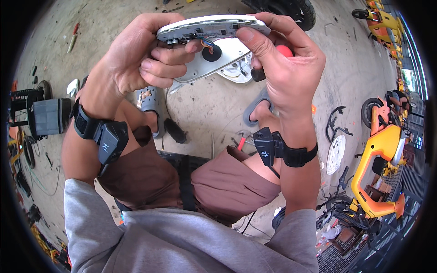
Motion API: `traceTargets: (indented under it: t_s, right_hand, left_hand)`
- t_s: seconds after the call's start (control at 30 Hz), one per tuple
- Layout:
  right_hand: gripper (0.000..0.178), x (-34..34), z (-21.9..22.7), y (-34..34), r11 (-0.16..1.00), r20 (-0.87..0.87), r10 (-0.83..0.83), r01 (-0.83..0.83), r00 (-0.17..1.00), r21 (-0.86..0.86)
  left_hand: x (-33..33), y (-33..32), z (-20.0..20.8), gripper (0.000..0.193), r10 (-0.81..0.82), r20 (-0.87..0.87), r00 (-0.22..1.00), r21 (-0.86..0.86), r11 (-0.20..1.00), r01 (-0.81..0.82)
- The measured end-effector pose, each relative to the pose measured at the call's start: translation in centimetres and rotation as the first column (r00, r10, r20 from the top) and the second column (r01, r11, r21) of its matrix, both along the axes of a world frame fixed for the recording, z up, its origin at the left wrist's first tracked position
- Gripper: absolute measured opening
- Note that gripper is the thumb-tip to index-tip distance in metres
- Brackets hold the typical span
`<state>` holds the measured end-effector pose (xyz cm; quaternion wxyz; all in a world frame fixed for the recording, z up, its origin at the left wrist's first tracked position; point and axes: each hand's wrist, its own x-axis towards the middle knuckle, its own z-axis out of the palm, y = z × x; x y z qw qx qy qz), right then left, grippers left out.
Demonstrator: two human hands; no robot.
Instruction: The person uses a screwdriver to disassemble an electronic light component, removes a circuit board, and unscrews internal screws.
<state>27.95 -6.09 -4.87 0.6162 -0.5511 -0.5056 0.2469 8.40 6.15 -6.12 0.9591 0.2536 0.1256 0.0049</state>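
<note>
Up in front of me, both hands hold a curved white panel [214, 20] by its two ends. A circuit board [223, 31] with small dark chips is set in its near face. Short coloured wires [208, 44] hang from the board's middle. My left hand [141, 57] is closed on the left end, its lower fingers curled beneath. My right hand [291, 63] pinches the right end, thumb on the board. Tucked in the right palm is a red and black handle [285, 50]; the rest of it is hidden. Below the board shows a white plate with a dark disc [211, 53].
White plastic parts [239, 72] lie on the floor between my feet. A red-handled tool [241, 143] lies by my right knee. At right are a white oval cover [336, 154], a black bracket [334, 123] and a yellow scooter body [371, 182]. A black tyre [302, 11] stands ahead.
</note>
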Motion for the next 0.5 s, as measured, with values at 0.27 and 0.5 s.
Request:
traceTargets:
  t_s: [0.27,0.5]
  right_hand:
    - [0.022,0.1,0.7,-0.1,0.997,0.026,0.000,0.002,1.000,-0.075]
    - [0.021,0.3,1.5,0.1,0.997,-0.020,0.036,-0.038,0.999,-0.073]
  left_hand:
    - [-0.3,-0.2,0.8,0.036,0.057,-0.093,0.994,0.064,0.997,-0.051]
    - [0.0,-0.2,1.9,0.035,0.062,-0.136,0.989,0.073,0.996,-0.052]
